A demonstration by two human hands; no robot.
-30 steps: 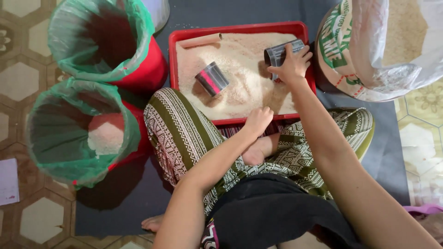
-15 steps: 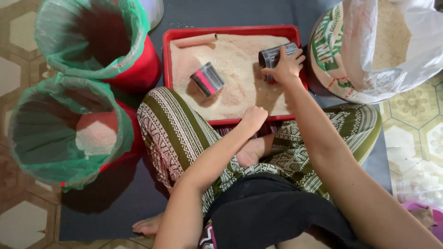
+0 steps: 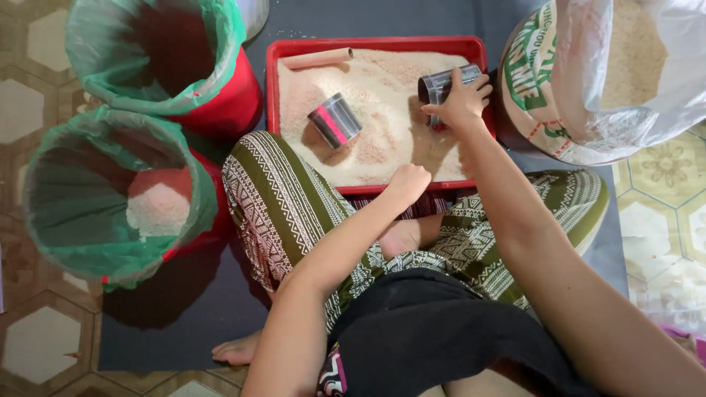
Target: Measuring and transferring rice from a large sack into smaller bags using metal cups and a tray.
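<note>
Gripping metal cup (image 3: 441, 87), right hand (image 3: 462, 103).

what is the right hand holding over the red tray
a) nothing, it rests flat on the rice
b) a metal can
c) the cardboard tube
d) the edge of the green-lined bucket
b: the right hand is closed around a metal can lying sideways over the rice in the red tray, while the cardboard tube lies untouched at the tray's far edge.
</note>
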